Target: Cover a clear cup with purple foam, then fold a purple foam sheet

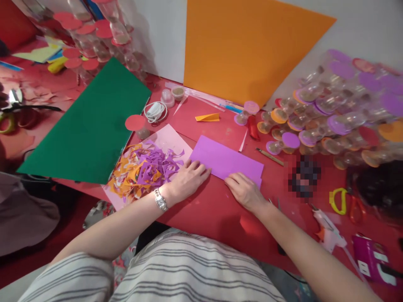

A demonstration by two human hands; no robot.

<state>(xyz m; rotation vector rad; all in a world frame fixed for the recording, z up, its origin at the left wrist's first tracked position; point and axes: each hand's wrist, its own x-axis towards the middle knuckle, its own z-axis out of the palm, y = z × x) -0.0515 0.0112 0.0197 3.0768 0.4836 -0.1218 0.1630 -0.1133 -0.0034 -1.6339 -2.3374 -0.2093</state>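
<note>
A purple sheet (228, 160), apparently folded, lies on the red table (201, 209) in front of me. My left hand (190, 178) rests at its lower left corner, palm down with the fingers close together. The fingers of my right hand (244, 188) are curled together on its near edge; whether they pinch the paper is hidden. Beside my left wrist, purple and orange paper scraps (147, 167) are heaped on a pale pink sheet (170, 136).
A green sheet (91, 130) lies left, and an orange sheet (245, 46) leans at the back. Small hourglass-like pieces (317, 105) crowd the right side. Scissors (340, 201) and a glue gun (329, 228) lie right. White cable (155, 111) is coiled behind the scraps.
</note>
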